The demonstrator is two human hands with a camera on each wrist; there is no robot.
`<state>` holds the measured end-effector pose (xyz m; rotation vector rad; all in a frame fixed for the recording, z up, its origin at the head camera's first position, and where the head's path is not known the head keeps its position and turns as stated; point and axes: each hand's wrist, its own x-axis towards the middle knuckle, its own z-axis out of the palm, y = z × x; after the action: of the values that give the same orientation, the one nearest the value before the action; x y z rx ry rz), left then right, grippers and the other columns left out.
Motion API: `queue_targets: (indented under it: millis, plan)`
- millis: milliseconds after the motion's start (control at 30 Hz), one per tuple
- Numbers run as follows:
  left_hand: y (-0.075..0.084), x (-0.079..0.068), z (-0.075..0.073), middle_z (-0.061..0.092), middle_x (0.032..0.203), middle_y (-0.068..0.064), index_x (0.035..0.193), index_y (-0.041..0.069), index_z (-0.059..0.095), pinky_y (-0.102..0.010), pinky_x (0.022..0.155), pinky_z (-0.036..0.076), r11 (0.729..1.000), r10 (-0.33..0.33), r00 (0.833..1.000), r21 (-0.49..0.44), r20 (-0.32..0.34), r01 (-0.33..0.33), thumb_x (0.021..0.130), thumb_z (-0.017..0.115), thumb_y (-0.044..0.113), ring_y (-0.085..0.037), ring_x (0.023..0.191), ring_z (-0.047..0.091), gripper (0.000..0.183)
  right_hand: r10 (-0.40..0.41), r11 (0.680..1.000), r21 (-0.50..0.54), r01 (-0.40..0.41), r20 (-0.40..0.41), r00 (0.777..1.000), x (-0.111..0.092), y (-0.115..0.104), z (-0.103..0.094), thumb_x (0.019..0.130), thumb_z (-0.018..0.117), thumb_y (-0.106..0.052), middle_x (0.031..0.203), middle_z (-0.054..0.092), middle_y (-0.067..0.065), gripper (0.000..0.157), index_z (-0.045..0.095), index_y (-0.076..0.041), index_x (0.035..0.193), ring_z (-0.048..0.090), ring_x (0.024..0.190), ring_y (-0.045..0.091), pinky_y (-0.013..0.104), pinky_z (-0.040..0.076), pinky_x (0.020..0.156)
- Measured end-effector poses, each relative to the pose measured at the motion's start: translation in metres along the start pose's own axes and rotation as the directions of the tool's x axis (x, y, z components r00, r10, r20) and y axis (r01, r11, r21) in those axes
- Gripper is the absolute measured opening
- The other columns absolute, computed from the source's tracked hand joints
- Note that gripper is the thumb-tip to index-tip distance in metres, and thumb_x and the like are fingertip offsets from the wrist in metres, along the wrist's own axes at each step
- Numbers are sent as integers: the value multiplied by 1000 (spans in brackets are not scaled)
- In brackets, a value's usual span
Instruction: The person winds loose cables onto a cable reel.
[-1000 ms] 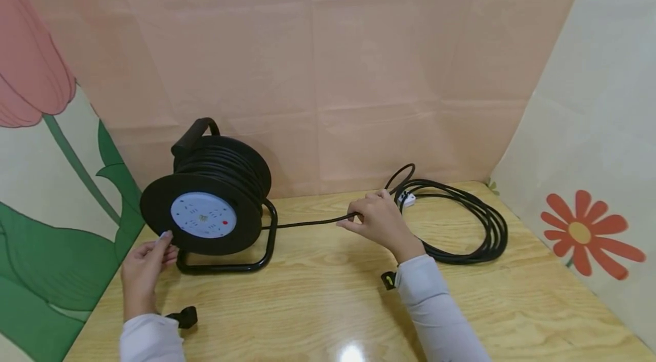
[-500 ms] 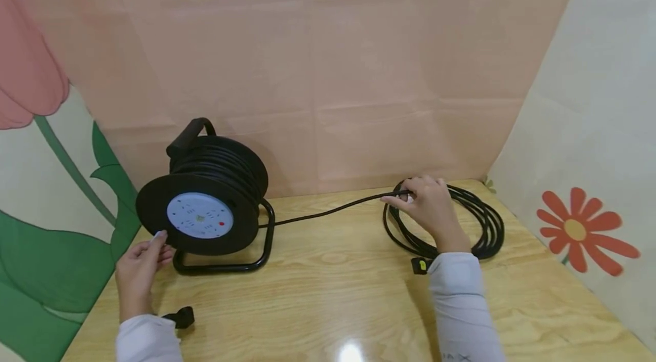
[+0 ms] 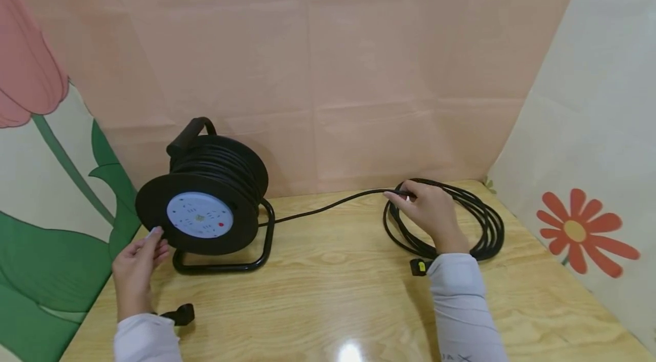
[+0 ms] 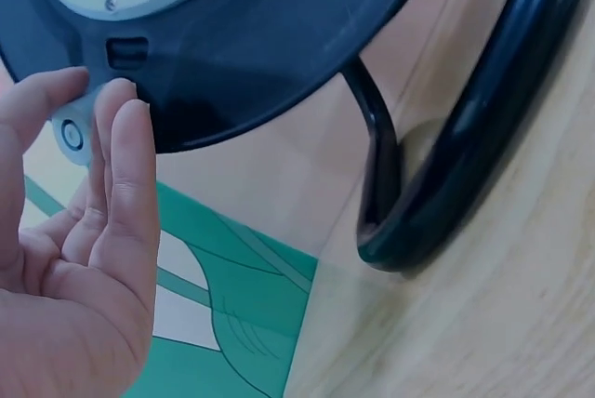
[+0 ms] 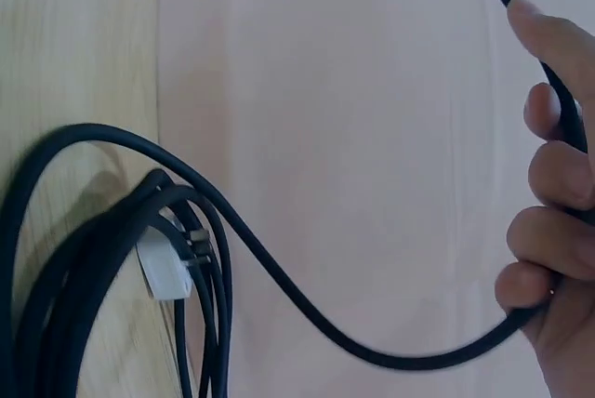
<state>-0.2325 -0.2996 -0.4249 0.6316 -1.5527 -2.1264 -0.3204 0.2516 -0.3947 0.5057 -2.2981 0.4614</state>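
A black cable reel (image 3: 205, 191) stands on its tube frame at the left in the head view, with a pale socket plate (image 3: 200, 215) on its face. My left hand (image 3: 138, 271) pinches a small light grey knob (image 4: 72, 135) at the reel's lower rim between thumb and fingers. From the reel, a black cable (image 3: 328, 209) runs rightward to my right hand (image 3: 430, 211), whose fingers curl round it. Below that hand lies a loose coil of the same cable (image 3: 489, 231). A white plug (image 5: 165, 263) sits among its loops in the right wrist view.
The wooden table (image 3: 307, 305) backs onto a pinkish wall covering (image 3: 359, 77). Flower-printed panels rise at the left and right sides. Small black devices, one (image 3: 179, 315) by the left wrist and another (image 3: 420, 266) by the right, hang over the table.
My right hand has moved right, from between reel and coil to over the coil, where it holds the cable. The upright cable loop there has gone down. My left hand stays at the knob.
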Motion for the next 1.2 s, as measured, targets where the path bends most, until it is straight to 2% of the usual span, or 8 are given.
queue_targets:
  millis: [167,300,500,567,767,833,1000,1200]
  plan:
    - [6,-1,1,73,75,-3,85,5,72,-23,67,59,995,11,1000,-97,-18,-13,83,84,20,-11,66,70,20,-9,1000,18,8,12,1000,1,-5,8,84,81,-39,56,48,-11,27,65,-20,74,38,46,9,28,30,41]
    - [11,-2,3,73,75,-4,86,4,71,-23,64,59,984,37,999,-175,-36,-43,81,85,13,-12,65,71,18,15,999,29,-17,87,996,1,-10,10,88,76,-43,57,48,-11,29,63,-21,74,39,47,9,28,31,42]
    - [16,-7,7,74,81,-3,94,5,71,-21,65,58,975,73,995,-206,-70,-86,81,84,10,-11,68,71,19,42,999,25,-48,216,975,1,-17,11,96,64,-42,57,44,-9,29,55,-23,75,38,48,12,30,29,45]
    - [18,-9,8,74,81,-3,95,5,73,-20,65,58,971,89,993,-214,-81,-105,80,85,10,-10,68,71,20,27,999,22,-32,213,977,1,-19,14,97,63,-41,56,44,-9,28,55,-24,76,37,47,11,29,29,44]
    - [24,-13,13,75,83,-3,100,4,76,-21,67,58,947,143,983,-271,-118,-171,76,87,7,-10,69,71,26,-34,999,17,32,120,992,2,-26,21,93,70,-42,59,52,-13,20,66,-25,83,42,47,7,29,34,42]
    - [26,-15,15,74,83,-3,102,4,76,-20,69,58,942,159,979,-277,-129,-190,76,87,6,-10,71,72,29,-38,999,5,38,119,992,2,-27,24,93,69,-44,60,53,-13,21,67,-25,84,42,47,6,28,34,41]
    - [30,-18,21,72,87,-1,112,5,75,-17,72,56,946,197,968,-229,-155,-229,76,87,7,-8,75,70,37,-36,999,-12,38,153,988,1,-31,30,94,67,-47,58,50,-14,23,68,-26,85,39,45,5,27,31,39]
    - [34,-24,27,66,100,-2,121,7,73,-13,76,54,959,205,961,-157,-183,-234,79,86,14,-8,87,66,44,-41,999,-6,42,164,986,3,-37,34,93,70,-46,60,52,-14,21,72,-26,88,40,46,6,28,32,39]
